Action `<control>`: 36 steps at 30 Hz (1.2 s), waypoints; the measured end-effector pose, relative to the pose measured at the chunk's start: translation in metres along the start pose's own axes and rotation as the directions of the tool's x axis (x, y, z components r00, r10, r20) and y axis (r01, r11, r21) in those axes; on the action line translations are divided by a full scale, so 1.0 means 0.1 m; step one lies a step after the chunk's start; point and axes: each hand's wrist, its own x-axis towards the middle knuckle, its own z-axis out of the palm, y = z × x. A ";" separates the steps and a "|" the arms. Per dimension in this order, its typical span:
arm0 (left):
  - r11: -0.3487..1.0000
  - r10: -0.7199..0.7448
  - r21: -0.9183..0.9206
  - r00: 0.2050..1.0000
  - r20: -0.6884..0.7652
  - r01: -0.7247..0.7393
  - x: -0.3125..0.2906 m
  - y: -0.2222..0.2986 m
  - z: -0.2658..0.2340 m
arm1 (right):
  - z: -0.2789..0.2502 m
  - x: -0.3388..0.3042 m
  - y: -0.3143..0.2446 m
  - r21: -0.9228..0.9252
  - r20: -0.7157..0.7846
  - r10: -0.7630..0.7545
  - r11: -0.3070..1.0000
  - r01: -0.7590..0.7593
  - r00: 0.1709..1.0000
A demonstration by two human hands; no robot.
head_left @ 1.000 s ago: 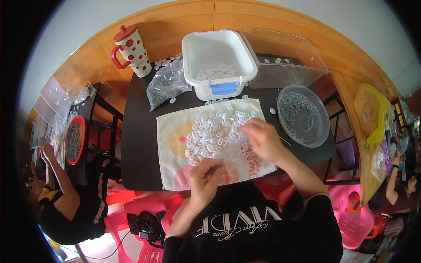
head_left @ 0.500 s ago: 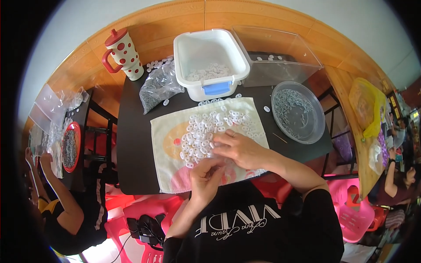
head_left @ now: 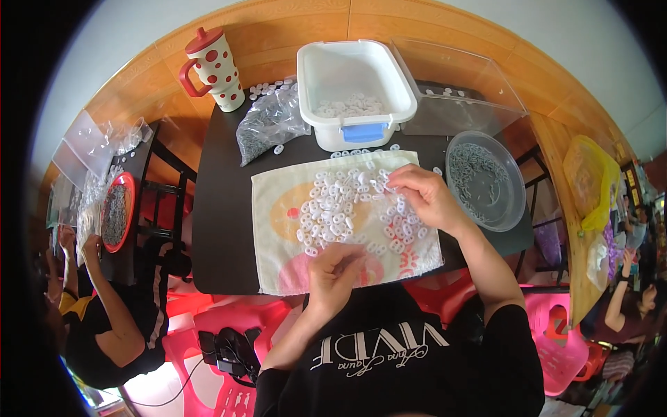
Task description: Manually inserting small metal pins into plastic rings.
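Note:
A heap of small white oval plastic pieces with two holes [head_left: 330, 212] lies on a pale patterned towel [head_left: 278, 260]. A smaller group of the same pieces [head_left: 403, 226] is spread on the towel's right side. My right hand [head_left: 429, 198] is above the far right part of the towel, its fingers bent together and their tips among the white pieces at the heap's edge. Closer to me, my left hand [head_left: 332, 281] is curled closed over the near edge of the towel, slightly blurred. What either hand holds, if anything, I cannot make out.
Beyond the towel stands a white tub with a blue latch [head_left: 365, 133]. A round clear tray of grey screws [head_left: 513, 208] is at the right, a plastic bag of screws [head_left: 271, 121] at the left. Behind them are a dotted tumbler [head_left: 221, 76] and a clear box [head_left: 472, 115].
My right hand has moved from the heap's near side to the far right, uncovering the smaller group of pieces. My left hand stays near the towel's front edge. The whole view has shifted slightly.

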 end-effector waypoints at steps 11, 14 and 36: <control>0.999 -0.015 0.049 1.000 -0.013 0.015 0.00 0.01 0.00 | 0.16 0.13 -0.07 -0.006 0.071 -0.029 1.000 0.030 0.997; 0.998 -0.012 0.060 1.000 -0.005 0.013 -0.01 -0.02 0.00 | 0.09 0.19 0.01 -0.140 -0.001 0.042 0.989 -0.042 0.999; 0.999 -0.039 0.011 0.999 -0.026 0.039 0.02 0.01 0.01 | 0.39 0.01 -0.21 -0.416 0.139 -0.133 0.891 0.180 0.981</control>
